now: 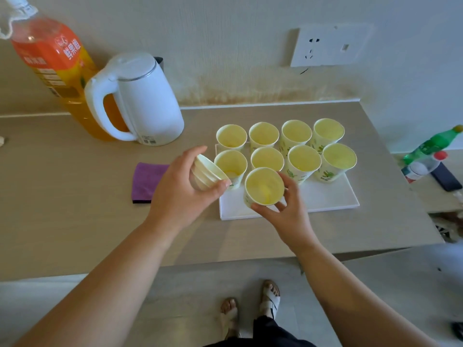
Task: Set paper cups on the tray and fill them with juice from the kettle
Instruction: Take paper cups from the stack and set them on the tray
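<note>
Your left hand (183, 186) grips the spare cup stack (209, 175) tilted just left of the tray (325, 199), likely so your right hand (285, 209) can pinch 1 cup (264, 187) and start a near row before the 8 standing cups (304, 161), kettle (142, 101) waiting far left.

The left grip (180, 186) holds a tilted stack of cups (208, 175) left of the tray (325, 199). The right grip (285, 209) holds 1 cup (263, 187) at the tray's front, before 8 upright cups (266, 159). A kettle (142, 101) stands on the bench (75, 209).
</note>
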### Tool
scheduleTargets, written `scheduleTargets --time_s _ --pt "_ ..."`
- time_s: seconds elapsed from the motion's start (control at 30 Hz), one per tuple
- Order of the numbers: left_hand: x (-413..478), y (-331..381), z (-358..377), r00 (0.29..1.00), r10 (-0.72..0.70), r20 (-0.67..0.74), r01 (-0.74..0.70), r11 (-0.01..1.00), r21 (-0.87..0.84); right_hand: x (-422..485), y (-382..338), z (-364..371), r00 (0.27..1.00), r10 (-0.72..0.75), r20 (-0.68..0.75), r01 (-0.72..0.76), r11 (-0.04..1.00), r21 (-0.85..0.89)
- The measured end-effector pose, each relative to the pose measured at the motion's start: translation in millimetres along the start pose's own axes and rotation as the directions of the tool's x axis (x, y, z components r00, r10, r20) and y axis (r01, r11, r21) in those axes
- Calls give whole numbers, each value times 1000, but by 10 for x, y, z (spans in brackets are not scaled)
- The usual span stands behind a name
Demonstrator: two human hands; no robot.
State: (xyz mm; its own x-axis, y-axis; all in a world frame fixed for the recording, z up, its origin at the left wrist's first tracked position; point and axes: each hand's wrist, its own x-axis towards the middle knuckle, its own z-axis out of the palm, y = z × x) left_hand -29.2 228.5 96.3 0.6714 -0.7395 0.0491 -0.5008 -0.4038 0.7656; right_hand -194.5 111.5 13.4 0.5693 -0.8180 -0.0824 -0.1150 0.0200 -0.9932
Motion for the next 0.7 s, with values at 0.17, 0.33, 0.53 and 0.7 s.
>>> scheduleTargets --time_s 0.17,0.33,0.53,0.7 --pt "-68 -40 -48 1000 -5 -1 5 1000 1 54 125 135 1000 6 -1 -6 999 -46" --pt "-109 -50 -82 1000 0 -23 0 1000 19 56 226 165 998 53 -13 -54 998 -27" --pt "-130 -51 -64 1000 -6 -17 7 1000 14 85 304 140 997 80 6 -79 990 -117" --pt "-127 -23 -17 1000 -11 -9 11 1000 -7 50 289 44 992 111 52 -96 969 -227"
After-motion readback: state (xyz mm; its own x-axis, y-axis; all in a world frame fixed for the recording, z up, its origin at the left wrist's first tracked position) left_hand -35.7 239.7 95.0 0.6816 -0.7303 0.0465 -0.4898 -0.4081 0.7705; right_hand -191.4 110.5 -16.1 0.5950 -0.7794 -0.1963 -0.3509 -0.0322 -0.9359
